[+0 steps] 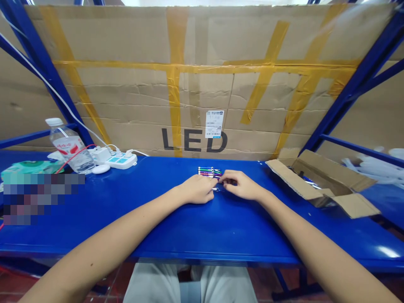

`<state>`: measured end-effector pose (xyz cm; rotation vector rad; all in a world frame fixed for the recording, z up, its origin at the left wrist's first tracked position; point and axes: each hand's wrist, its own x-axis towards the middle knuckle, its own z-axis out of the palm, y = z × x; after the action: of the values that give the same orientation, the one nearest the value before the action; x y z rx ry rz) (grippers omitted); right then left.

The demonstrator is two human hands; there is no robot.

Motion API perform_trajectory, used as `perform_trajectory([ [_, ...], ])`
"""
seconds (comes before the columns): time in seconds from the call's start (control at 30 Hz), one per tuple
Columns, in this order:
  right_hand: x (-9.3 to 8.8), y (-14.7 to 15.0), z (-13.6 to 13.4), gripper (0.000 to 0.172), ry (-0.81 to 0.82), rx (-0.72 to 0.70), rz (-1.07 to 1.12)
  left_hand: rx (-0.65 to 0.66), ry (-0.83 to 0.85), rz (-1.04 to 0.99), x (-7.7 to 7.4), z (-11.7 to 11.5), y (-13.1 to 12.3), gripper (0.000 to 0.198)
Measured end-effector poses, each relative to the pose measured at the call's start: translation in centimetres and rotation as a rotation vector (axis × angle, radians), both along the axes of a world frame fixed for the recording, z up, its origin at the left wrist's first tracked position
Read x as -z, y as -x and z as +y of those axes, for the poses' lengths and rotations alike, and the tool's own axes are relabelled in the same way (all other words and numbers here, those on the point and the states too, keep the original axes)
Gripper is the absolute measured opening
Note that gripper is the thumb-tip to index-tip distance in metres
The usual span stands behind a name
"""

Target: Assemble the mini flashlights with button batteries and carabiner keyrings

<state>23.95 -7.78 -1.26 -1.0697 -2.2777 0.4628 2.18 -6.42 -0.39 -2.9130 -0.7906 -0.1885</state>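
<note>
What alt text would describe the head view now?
The left hand and right hand are close together by slim colourful pens on a blue table. An open cardboard box is at right; a bottle and power strip at left.

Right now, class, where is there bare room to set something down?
Bare tabletop shows between power strip and pens, and between right hand and carton. Crowded: at the pens, with left hand alongside; and the left end, around the bottle.

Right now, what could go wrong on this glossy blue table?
The slim, shiny multicoloured sticks lie on the table beside the bare left hand and right hand; either might nudge them askew.
The clear, white-capped plastic bottle stands beside the white power strip; knocked, it might topple onto it.
</note>
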Motion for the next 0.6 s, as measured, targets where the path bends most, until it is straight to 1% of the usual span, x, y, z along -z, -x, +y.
perform_trajectory([
  [0.07,0.2,0.5,-0.2,0.017,0.011,-0.081,-0.005,-0.018,-0.011,-0.032,-0.2,-0.2,0.1,0.022],
  [0.13,0.4,0.9,-0.2,0.014,0.016,-0.130,-0.004,-0.016,-0.017,-0.059,-0.2,-0.3,0.3,0.022],
  [0.23,1.0,1.3,0.0,0.008,0.042,-0.105,-0.022,-0.009,-0.025,-0.049,0.3,-0.5,0.5,0.020],
  [0.37,1.5,1.4,0.3,0.011,0.105,-0.049,-0.058,-0.021,-0.045,-0.020,1.2,-0.6,0.2,0.022],
  [0.43,1.5,1.3,0.3,0.012,0.113,-0.031,-0.056,-0.025,-0.078,-0.008,1.5,-0.6,0.1,0.028],
  [0.5,1.4,1.3,0.3,0.016,0.138,-0.022,-0.010,-0.037,-0.111,0.010,1.5,-0.5,0.1,0.033],
  [0.53,1.2,1.4,0.3,0.018,0.178,-0.027,0.025,-0.046,-0.124,0.019,1.5,-0.4,0.1,0.035],
  [0.6,0.6,1.5,0.4,0.021,0.310,-0.053,0.072,-0.059,-0.144,0.028,1.2,-0.2,0.2,0.036],
])
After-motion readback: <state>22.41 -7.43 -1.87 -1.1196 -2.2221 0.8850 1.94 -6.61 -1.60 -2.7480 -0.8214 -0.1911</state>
